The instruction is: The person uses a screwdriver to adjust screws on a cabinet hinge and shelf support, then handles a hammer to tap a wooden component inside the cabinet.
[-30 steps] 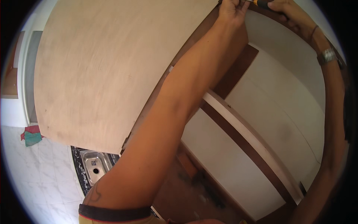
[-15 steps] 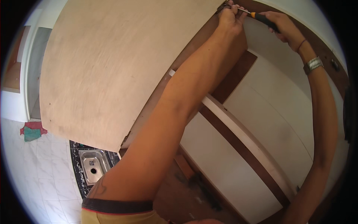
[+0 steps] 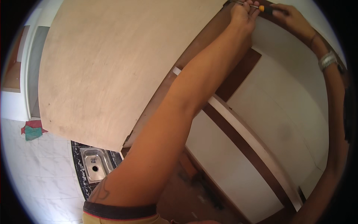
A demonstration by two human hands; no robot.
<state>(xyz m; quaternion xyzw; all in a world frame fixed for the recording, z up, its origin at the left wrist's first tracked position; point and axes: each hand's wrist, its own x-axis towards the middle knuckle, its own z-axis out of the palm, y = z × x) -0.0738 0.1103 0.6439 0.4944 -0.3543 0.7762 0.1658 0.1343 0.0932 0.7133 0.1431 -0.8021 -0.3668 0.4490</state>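
At the top of the view, my left hand [image 3: 243,16] has its fingers closed around the thin metal shaft of a screwdriver. The screwdriver [image 3: 266,10] has a black handle with an orange-yellow collar, and lies almost level. My right hand [image 3: 292,18], slightly blurred, grips the end of that handle. The shaft points left toward a dark metal hinge [image 3: 226,4] at the upper corner of a pale wooden cabinet door [image 3: 112,67]. The tip and part of the hinge are cut off by the upper edge, so contact cannot be made out.
The door stands swung out to the left of the cabinet's brown frame [image 3: 194,48]. A shelf edge [image 3: 253,138] crosses the pale interior. Another hinge [image 3: 127,138] sits low on the door. Below left are a steel sink [image 3: 96,164] and cloths [image 3: 33,130] on the tiled floor.
Both hands and the screwdriver have shifted right and slightly up in the view. The right hand has moved back toward the handle's end, and its wrist has swung outward.
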